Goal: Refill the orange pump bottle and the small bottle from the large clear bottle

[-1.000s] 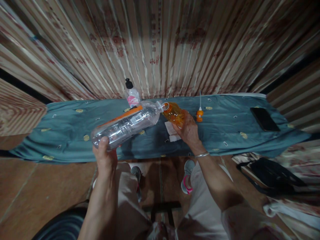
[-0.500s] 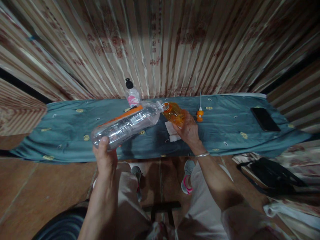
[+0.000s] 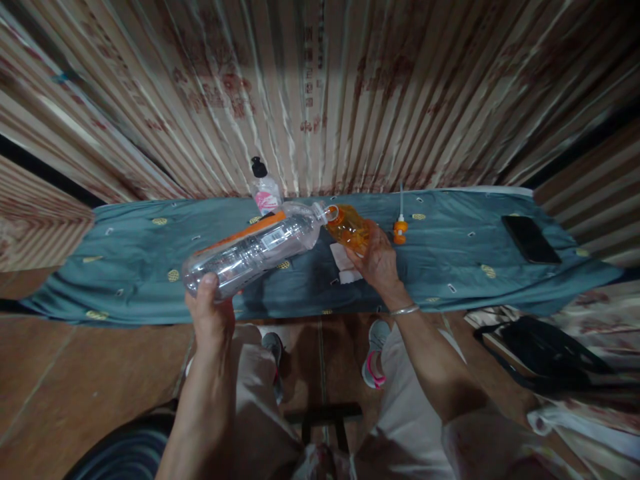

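Observation:
My left hand [image 3: 213,307] is closed round the base end of a large clear plastic bottle [image 3: 265,245] with an orange label. The bottle lies tilted in the air, its neck pointing right. In my right hand [image 3: 377,260] is a smaller orange see-through bottle [image 3: 347,228], its mouth turned left. The two mouths meet, or nearly so; whether they touch I cannot tell. Beneath my right hand a folded white tissue [image 3: 345,263] rests on the cloth. An orange pump head [image 3: 400,231] with a thin tube stands apart, to the right of that hand.
A teal patterned cloth [image 3: 135,253] covers the narrow table. Behind the large bottle stands a clear bottle [image 3: 267,193] with a black pump top and pink label. A black phone [image 3: 530,239] lies at the right end. Curtains hang behind; a black bag [image 3: 545,347] is at lower right.

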`<state>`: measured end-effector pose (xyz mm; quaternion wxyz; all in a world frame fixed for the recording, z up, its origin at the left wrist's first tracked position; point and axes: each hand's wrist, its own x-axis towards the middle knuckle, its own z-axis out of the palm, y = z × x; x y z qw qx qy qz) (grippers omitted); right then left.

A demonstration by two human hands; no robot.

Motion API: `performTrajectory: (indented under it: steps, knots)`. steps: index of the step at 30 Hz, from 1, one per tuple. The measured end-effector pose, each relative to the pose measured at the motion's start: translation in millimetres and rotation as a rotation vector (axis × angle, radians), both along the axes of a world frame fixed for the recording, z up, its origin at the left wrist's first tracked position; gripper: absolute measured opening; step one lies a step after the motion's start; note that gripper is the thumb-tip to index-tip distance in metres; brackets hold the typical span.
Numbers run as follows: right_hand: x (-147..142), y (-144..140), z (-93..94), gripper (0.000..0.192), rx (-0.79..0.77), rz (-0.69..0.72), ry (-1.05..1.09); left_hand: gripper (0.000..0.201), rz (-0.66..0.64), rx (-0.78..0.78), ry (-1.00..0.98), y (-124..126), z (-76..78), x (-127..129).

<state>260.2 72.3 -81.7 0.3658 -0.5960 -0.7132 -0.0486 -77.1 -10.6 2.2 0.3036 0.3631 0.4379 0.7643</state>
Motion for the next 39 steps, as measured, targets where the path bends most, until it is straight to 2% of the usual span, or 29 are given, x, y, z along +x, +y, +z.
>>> performTrajectory:
  steps: [11, 20, 26, 32, 39]
  knots:
    - [-1.6, -1.6, 4.9, 0.069, -0.004, 0.009, 0.022, 0.059, 0.02, -0.021, -0.036, -0.4, 1.3, 1.7]
    - [-2.5, -0.6, 3.8, 0.074, 0.001, -0.003, -0.004, 0.061, 0.026, -0.034, -0.047, -1.1, 3.2, 2.1]
    - [-1.5, -0.3, 1.7, 0.074, 0.009, 0.002, 0.0, 0.057, -0.005, -0.033, 0.012, -1.5, -0.8, -1.5]
    - [-0.5, 0.6, -1.2, 0.078, 0.01, 0.007, -0.006, 0.054, 0.016, 0.0, -0.017, -0.2, -2.6, -0.9]
    - [-0.3, 0.9, -0.4, 0.076, 0.004, 0.009, -0.009, 0.041, -0.048, 0.002, 0.039, -2.9, -6.0, -8.2]
